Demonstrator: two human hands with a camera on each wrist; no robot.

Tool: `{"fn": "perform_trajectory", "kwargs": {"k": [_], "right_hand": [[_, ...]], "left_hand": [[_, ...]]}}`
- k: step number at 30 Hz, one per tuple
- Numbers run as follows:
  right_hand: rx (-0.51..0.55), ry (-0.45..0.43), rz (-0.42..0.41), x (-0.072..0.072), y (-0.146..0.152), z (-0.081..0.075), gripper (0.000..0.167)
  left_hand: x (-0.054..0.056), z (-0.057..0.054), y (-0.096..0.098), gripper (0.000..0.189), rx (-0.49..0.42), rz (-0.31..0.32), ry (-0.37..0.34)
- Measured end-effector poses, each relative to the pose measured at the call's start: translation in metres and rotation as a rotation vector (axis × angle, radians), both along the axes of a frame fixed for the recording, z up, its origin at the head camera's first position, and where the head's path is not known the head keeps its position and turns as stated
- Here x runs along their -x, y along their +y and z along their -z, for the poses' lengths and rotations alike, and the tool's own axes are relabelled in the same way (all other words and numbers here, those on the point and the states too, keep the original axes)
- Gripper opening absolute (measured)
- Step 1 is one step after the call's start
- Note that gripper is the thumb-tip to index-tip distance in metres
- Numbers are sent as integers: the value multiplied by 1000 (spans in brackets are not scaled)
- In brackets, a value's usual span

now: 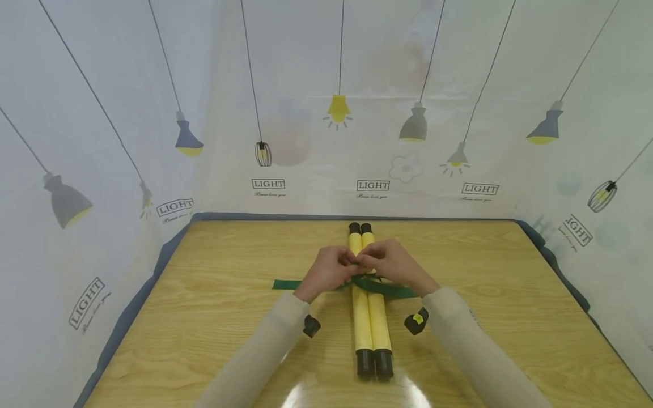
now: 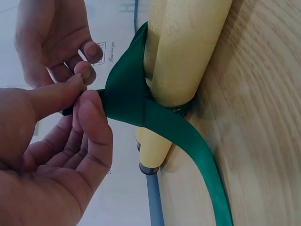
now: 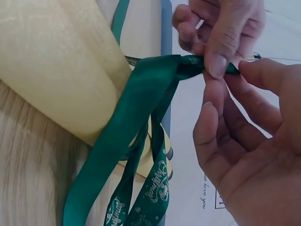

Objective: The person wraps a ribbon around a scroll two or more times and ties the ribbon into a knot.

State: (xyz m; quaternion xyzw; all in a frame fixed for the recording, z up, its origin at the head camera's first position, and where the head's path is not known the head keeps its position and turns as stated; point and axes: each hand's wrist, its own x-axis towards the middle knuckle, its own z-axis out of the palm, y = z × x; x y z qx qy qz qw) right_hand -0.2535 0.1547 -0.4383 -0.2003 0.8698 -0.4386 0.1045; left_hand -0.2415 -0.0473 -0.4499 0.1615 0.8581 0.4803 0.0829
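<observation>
Two pale yellow tubes [image 1: 363, 317] with black end caps [image 1: 365, 362] lie side by side on the table. A green satin ribbon [image 2: 126, 94] passes around them near their middle and gathers into a narrow twist above. My left hand [image 1: 330, 271] pinches that twist between thumb and index finger. Close against it, my right hand [image 1: 393, 263] has its thumb at the short tip of the ribbon, its curled fingers just below. White lettering shows on the hanging ribbon loops [image 3: 157, 188] in the right wrist view. One flat ribbon tail [image 1: 287, 284] stretches left across the table.
The wooden table [image 1: 229, 255] extends around the tubes on both sides. Behind and beside it hangs a pale sheet [image 1: 306, 73] printed with lamps. Small black devices [image 1: 417, 321] sit by both wrists.
</observation>
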Motion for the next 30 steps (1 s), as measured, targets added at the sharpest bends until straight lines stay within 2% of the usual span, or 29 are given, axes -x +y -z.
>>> {"fn": "perform_trajectory", "kwargs": {"k": [5, 10, 13, 17, 22, 30], "right_hand": [[-16, -31, 8, -1, 4, -3, 26], [-59, 16, 2, 0, 11, 3, 24], [-114, 48, -39, -1, 18, 9, 19], [-172, 41, -111, -4, 26, 19, 19], [-175, 33, -142, -9, 31, 30, 6], [-170, 68, -135, -15, 45, 34, 9]], "left_hand": [[3, 3, -3, 16, -23, 4, 8], [6, 4, -5, 13, -14, 4, 11], [8, 5, -8, 11, -19, -2, -9], [10, 6, -13, 10, -35, 2, -36], [12, 7, -17, 13, -37, 1, -47], [15, 7, -21, 19, 9, -5, -30]]}}
